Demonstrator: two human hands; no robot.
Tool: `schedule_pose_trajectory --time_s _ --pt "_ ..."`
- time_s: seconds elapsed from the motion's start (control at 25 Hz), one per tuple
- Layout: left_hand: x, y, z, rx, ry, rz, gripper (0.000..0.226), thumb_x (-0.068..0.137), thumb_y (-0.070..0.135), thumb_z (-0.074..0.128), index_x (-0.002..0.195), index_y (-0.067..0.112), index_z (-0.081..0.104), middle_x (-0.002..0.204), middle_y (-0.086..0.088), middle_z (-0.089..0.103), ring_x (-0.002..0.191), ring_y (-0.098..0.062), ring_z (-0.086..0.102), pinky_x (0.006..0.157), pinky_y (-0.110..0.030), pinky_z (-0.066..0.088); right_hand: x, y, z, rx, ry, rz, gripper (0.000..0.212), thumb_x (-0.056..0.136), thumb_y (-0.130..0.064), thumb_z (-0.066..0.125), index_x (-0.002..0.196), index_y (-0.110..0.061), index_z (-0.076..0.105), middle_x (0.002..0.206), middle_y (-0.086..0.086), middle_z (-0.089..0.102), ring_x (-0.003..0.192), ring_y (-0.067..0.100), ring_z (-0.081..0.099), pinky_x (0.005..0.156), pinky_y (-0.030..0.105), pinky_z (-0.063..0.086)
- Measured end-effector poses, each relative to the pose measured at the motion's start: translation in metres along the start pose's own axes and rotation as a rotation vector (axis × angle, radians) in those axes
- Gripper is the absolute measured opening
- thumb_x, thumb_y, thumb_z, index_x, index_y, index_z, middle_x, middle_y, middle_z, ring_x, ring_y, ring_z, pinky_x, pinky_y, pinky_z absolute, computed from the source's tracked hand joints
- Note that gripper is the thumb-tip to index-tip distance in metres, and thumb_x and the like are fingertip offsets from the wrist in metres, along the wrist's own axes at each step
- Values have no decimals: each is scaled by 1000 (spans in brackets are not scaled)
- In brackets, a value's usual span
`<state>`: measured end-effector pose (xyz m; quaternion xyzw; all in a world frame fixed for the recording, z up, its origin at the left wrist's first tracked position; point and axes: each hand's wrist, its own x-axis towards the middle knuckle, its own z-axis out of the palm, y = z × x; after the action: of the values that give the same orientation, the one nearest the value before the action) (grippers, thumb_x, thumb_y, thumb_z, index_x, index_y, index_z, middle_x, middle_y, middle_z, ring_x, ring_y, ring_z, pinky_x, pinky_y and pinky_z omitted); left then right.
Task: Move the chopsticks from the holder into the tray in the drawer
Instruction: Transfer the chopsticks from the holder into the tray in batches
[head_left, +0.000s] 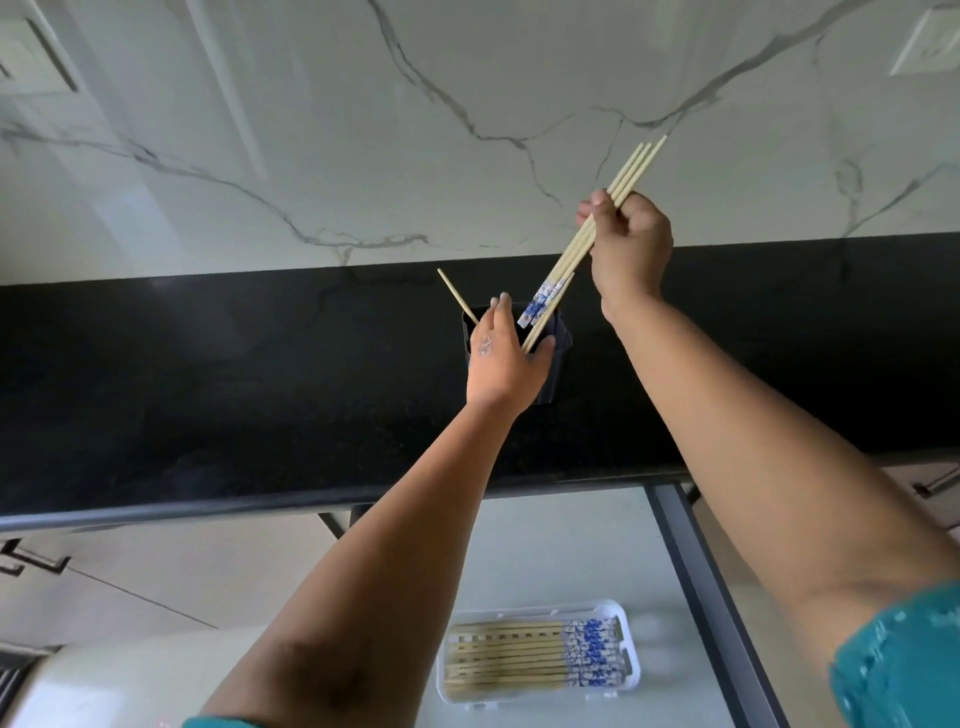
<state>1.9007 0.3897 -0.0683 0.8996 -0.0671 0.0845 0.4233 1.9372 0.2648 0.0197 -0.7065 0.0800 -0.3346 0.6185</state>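
Observation:
A dark holder (558, 358) stands on the black counter (208, 389). My left hand (501, 361) grips its rim from the front, hiding most of it. A single chopstick (457, 296) leans out of the holder to the left. My right hand (626, 241) is closed around a bunch of bamboo chopsticks (587, 236) with blue-patterned ends, held slanted with those ends just above the holder's mouth. Below, a white tray (631, 670) in the open drawer (691, 571) holds several chopsticks (519, 657) lying side by side.
A white marbled wall (415, 130) rises behind the counter. A wall socket (930, 44) sits at the top right. The drawer's dark side rail runs along its right edge. Cabinet fronts with handles (31, 558) lie at the lower left.

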Motion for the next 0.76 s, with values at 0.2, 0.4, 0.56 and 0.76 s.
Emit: schedule_pose_trajectory --time_s 0.2,0.4,0.56,0.76 --pt "-68 46 -1 -455 113 10 30 95 48 43 123 55 47 105 16 70 100 1 62 81 -30 51 -132 -21 -42 -162 -119 -268 32 93 -34 59 96 -4 69 82 14 74 74 25 73 67 44 59" --pt "-154 -16 40 -1289 -62 -610 19 94 21 50 110 18 60 119 -4 66 109 -15 61 102 -40 42 -229 38 -96 -378 -573 70 72 89 4 51 153 -15 24 146 4 50 131 18 52 108 26 40" --pt "-215 -75 74 -1580 -106 -1076 32 104 23 33 131 17 51 145 -11 45 134 -28 41 113 -44 28 -295 100 -135 -1028 -965 216 67 90 -9 48 151 -14 23 145 11 45 126 31 50 104 42 43" --pt "-241 -101 86 -1512 -45 -1161 20 99 21 48 111 13 63 134 -13 56 122 -23 53 104 -37 42 -334 148 -135 -1207 -1142 8 42 94 -4 36 136 -8 45 106 20 62 93 38 63 54 26 29"
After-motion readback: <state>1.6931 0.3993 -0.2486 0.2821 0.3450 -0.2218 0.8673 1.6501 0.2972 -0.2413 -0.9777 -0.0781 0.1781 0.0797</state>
